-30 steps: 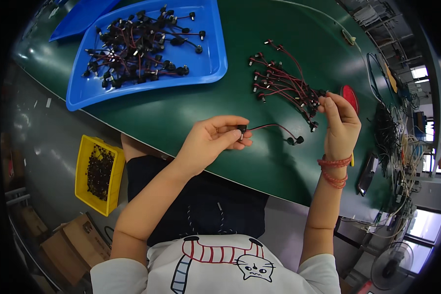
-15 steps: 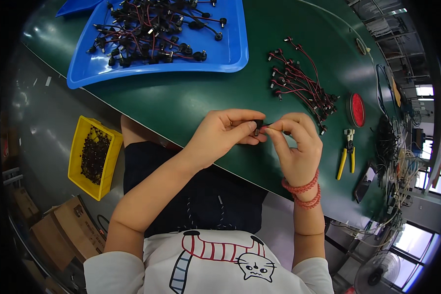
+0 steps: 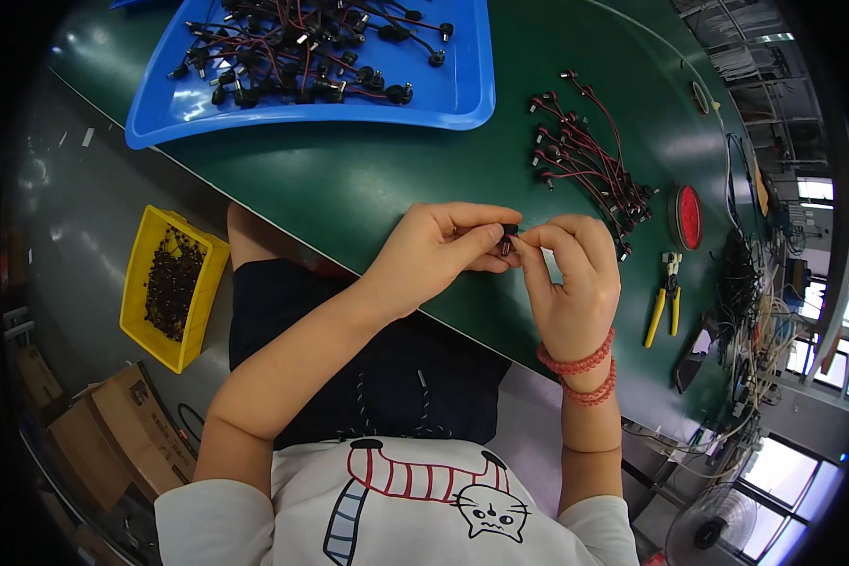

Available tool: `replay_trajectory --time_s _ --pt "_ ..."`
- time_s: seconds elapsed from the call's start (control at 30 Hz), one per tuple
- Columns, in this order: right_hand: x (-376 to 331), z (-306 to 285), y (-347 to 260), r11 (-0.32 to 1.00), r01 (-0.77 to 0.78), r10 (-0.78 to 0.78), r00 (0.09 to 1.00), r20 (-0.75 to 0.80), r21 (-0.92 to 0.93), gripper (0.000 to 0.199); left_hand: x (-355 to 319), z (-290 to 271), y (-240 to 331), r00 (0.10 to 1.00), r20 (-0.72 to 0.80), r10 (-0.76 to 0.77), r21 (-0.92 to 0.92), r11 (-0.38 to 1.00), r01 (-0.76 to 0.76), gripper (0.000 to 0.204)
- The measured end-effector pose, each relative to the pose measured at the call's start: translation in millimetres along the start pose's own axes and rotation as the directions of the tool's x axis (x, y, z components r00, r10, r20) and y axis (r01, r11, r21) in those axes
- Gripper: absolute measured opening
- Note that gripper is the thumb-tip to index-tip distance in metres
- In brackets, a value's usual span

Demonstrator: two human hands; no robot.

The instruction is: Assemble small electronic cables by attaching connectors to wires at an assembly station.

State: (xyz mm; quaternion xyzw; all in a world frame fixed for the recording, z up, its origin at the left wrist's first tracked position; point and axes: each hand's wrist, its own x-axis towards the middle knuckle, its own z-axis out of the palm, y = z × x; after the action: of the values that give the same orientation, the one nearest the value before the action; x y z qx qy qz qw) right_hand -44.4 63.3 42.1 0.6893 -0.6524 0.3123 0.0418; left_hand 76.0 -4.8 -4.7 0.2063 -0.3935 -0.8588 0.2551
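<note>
Above the green tabletop's near edge, my left hand is closed, pinching a small black plug connector between thumb and fingers. A bit of metal tip shows on it. My right hand, with two coral braided bands at its wrist, meets it from the right. Its thumb and index finger are pinched together at the connector's right side, where a thin red-and-black wire joins it; the fingertips mostly hide the wire. Beyond the right hand lies a loose bunch of red-and-black cables with black plugs.
A blue tray heaped with plug cables stands at the far left. To the right are a round dish with red contents, yellow-handled pliers and a dark phone. A yellow bin of small dark pieces sits lower left.
Both hands stay together on the connector, which has turned slightly; the right fingertips now sit closer to it and cover more of the wire. The whole view has shifted a little.
</note>
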Motion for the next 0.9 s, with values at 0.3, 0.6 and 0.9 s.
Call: replay_trajectory --time_s 0.3,0.6,0.9 --pt "-1.6 0.9 1.6 0.999 0.003 -0.003 1.000 -0.002 0.042 0.012 -0.2 2.1 2.3 1.000 -0.019 -0.019 0.003 1.000 0.019 0.022" --pt "-13.6 -2.7 1.8 0.991 -0.053 0.051 0.999 0.018 0.124 0.021 -0.3 2.2 -1.2 1.000 -0.026 0.016 0.013 1.000 -0.016 0.021" --pt "-27.3 3.9 6.9 0.997 0.013 -0.016 0.999 0.041 0.077 0.030 -2.4 4.8 -1.4 0.998 -0.047 0.052 0.076 0.996 -0.049 0.020"
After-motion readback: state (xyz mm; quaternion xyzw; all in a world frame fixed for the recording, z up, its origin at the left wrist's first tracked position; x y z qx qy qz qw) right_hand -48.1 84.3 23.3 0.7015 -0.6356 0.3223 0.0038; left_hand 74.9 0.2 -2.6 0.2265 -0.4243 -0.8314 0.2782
